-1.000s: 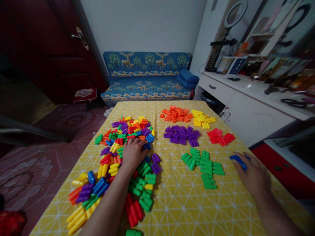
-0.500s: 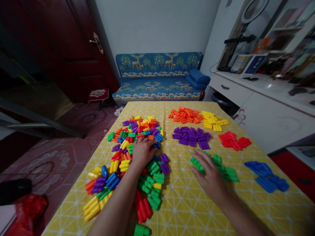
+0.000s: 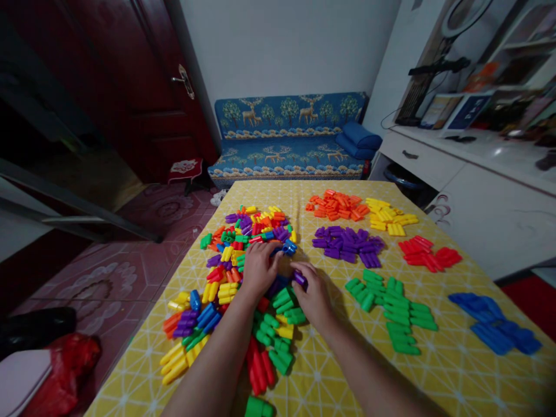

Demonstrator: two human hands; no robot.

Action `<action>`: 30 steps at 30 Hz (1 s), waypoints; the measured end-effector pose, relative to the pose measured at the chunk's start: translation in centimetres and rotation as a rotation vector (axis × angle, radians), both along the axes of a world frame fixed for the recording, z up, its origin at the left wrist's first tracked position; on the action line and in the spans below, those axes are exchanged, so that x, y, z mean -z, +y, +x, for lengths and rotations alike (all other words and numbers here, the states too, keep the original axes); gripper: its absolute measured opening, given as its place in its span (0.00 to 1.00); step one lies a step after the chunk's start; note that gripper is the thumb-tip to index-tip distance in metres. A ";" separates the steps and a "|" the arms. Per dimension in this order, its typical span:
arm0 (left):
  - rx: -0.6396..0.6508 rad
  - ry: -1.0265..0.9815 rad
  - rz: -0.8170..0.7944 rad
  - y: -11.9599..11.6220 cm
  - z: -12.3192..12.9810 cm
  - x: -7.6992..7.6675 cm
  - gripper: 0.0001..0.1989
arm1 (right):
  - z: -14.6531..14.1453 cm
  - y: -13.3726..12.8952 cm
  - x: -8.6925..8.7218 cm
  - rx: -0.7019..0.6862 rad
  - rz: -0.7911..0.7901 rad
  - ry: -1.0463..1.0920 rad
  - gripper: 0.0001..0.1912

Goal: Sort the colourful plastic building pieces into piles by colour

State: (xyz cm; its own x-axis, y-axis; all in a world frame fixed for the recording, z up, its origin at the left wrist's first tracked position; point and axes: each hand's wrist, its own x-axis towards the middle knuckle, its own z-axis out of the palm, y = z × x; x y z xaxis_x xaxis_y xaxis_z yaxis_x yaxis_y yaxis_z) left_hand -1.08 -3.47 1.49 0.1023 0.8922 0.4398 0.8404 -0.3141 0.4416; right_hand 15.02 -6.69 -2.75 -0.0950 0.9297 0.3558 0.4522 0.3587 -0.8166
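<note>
Curled over the right side of a mixed pile of plastic toy building blocks (image 3: 228, 292), my left hand (image 3: 259, 269) is closed. Its fingertips are by a blue block (image 3: 289, 248), and what they hold, if anything, is hidden. My right hand (image 3: 316, 295) pinches a purple block (image 3: 299, 280) at the pile's right edge, close to the left fingers. Green blocks (image 3: 282, 299) lie just below the two hands. To the right is a sorted group of purple blocks (image 3: 347, 243), and nearer me a group of green blocks (image 3: 397, 307).
More sorted groups sit on the yellow tablecloth (image 3: 330, 370): orange blocks (image 3: 336, 205), yellow blocks (image 3: 391, 217), red blocks (image 3: 430, 255) and blue blocks (image 3: 495, 324). A patterned sofa (image 3: 291, 156) stands beyond the table, and a white cabinet (image 3: 482, 197) stands at the right.
My right hand has moved left from the green group to the mixed pile and now grips a purple block. My left hand stays at the pile. The view has shifted slightly.
</note>
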 end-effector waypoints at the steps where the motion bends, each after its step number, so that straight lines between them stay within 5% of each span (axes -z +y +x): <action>1: 0.010 -0.037 0.017 0.0 0.0 0.0 0.13 | 0.1 0.2 0.2 0.015 -0.010 0.056 0.21; 4: 0.006 -0.144 0.059 -0.1 -0.1 0.2 0.14 | 0.4 0.0 0.3 0.014 0.004 0.072 0.21; 11: -0.082 -0.396 0.071 0.2 -0.6 0.8 0.17 | 1.2 -1.2 -1.5 0.050 0.047 -0.466 0.19; 19: -0.116 -0.582 0.065 0.4 -0.5 1.4 0.13 | 1.6 -0.9 -1.4 0.058 0.056 -0.547 0.20; 25: -0.108 -0.553 0.049 0.4 -0.4 1.5 0.15 | 5.2 3.8 -3.2 0.216 0.190 -0.509 0.15; 30: -0.091 -0.453 0.060 0.3 -0.6 1.2 0.15 | 8.3 8.7 -3.9 0.324 0.154 -0.658 0.13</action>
